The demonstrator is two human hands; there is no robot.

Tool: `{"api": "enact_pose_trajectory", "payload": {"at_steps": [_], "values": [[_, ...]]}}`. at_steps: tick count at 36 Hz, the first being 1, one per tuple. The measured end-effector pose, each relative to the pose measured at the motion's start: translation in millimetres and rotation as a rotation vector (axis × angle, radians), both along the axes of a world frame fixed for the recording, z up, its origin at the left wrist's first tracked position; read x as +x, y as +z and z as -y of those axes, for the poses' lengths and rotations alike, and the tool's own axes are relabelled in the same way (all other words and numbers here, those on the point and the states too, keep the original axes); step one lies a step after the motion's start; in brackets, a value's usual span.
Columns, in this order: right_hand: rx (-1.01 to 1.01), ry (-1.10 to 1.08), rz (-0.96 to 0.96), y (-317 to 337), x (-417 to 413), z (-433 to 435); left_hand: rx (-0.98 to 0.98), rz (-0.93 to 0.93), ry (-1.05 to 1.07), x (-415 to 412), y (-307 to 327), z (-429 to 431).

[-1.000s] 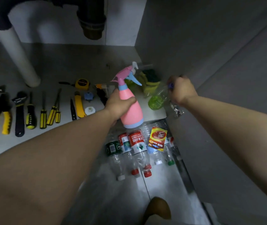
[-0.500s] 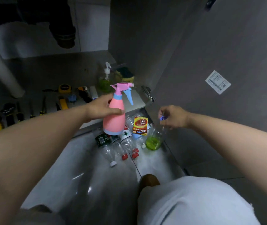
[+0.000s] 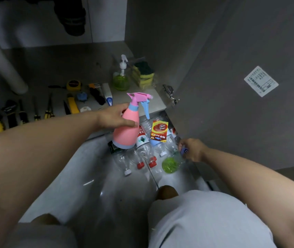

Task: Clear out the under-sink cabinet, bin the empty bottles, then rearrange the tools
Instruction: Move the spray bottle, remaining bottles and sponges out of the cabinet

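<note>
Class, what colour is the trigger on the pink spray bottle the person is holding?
The trigger is light blue, clearest in the head view.

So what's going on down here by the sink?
A person is emptying the cabinet under a sink. Their left hand holds a pink spray bottle, and their right hand grips a small bottle of green liquid near its cap, next to empty plastic bottles lying on the floor. Tools lie in a row inside the cabinet.
</note>
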State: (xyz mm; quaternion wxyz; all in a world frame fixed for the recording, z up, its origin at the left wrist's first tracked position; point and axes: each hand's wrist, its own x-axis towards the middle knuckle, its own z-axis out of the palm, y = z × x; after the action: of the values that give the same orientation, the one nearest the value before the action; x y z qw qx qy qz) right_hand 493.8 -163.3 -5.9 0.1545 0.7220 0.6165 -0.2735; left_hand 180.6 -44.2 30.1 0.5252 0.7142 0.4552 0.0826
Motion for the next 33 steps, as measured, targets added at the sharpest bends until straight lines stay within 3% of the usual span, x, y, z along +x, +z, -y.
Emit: {"api": "enact_pose_trajectory", "payload": {"at_steps": [13, 15, 17, 20, 25, 33], "values": [[-0.228, 0.206, 0.141, 42.6, -19.2, -20.8, 0.001, -0.002, -0.042, 1.7, 13.1, 6.9], [-0.02, 0.091, 0.003, 62.4, -28.9, -37.1, 0.017, -0.01, -0.048, -1.0, 16.8, 9.0], [0.196, -0.086, -0.256, 88.5, -46.9, -53.7, 0.039, -0.023, -0.056, -5.3, 19.9, 10.9], [0.18, -0.282, -0.634, 126.1, -84.6, -73.0, 0.051, -0.039, -0.068, -14.7, 23.4, 12.9], [0.233, 0.008, -0.493, 143.4, -145.1, -84.5, 0.072, -0.023, -0.052, -34.9, 27.3, 15.7], [0.267, 0.173, -0.297, 115.3, -205.4, -96.8, 0.101, -0.156, 0.056, -90.0, 21.4, 9.3]]}}
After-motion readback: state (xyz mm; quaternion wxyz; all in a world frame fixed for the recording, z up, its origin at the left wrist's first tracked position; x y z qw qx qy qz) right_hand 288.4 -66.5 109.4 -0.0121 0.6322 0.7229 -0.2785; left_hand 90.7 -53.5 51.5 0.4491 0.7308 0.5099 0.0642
